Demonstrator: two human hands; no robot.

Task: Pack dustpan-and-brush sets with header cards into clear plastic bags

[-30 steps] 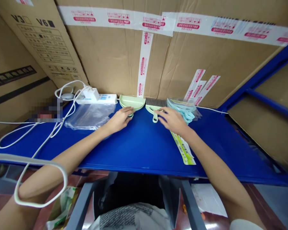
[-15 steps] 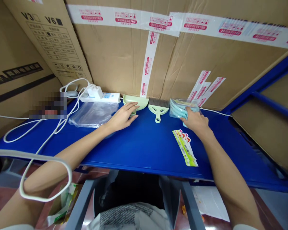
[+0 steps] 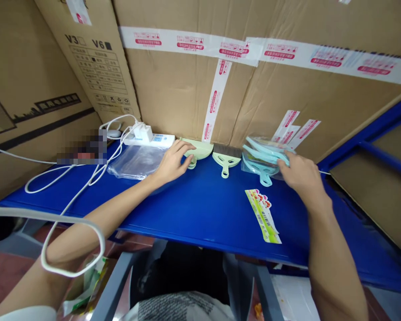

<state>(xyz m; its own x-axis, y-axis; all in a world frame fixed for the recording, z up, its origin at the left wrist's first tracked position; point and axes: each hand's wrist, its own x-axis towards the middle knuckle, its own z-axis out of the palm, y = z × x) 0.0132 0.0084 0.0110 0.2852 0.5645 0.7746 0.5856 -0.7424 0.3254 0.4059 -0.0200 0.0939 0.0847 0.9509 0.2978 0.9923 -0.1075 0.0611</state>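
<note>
My left hand [image 3: 174, 161], fingers apart, rests at the left side of a pale green dustpan [image 3: 203, 150] by the cardboard wall. Right of the dustpan lies a small green brush [image 3: 226, 160] with dark bristles, its handle towards me. Light blue dustpan and brush pieces in a clear bag [image 3: 265, 162] are farther right. My right hand [image 3: 300, 171] grips the right edge of this bagged set between thumb and fingers. A printed card [image 3: 263, 216] lies on the blue table in front of the set.
Flat clear plastic bags [image 3: 137, 161] lie left of my left hand, beside a white power strip [image 3: 163, 140]. White cables [image 3: 71, 196] loop across the left side and over my left forearm. A blue frame [image 3: 364, 129] stands at right.
My right hand has shifted right and now grips the edge of the blue set, which has tilted and shows its handle. The view has moved slightly; my left hand stays by the green dustpan.
</note>
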